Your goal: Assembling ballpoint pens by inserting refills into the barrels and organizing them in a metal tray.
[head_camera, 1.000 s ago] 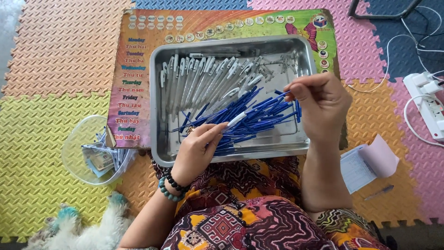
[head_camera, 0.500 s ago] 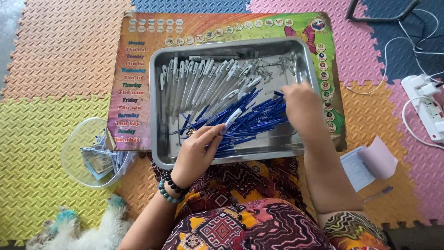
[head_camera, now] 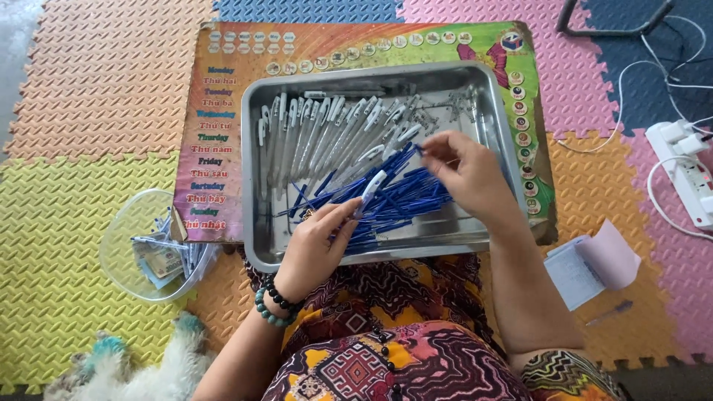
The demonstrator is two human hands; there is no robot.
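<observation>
A steel tray [head_camera: 490, 100] lies on a colourful printed board [head_camera: 223, 89]. In it, a row of white pen barrels [head_camera: 319, 137] fills the upper left, and a heap of thin blue refills [head_camera: 386, 197] lies in the middle. My left hand [head_camera: 316, 249] holds a white pen barrel [head_camera: 371, 189] over the tray's near side. My right hand [head_camera: 471, 174] hovers above the blue heap and pinches the end of one blue refill [head_camera: 416, 148] between thumb and fingertips. Small metal springs [head_camera: 453, 111] are scattered at the tray's far right.
A clear plastic bowl [head_camera: 119, 256] with papers and pen parts sits left of the tray on foam floor mats. A folded pink-and-white paper [head_camera: 594, 263] lies at the right, a power strip [head_camera: 687, 174] with white cables beyond it. My patterned lap is below.
My right hand has dropped from above the tray's right side down onto the blue refill heap and moved left, taking one refill. The left hand kept the white barrel nearly still.
</observation>
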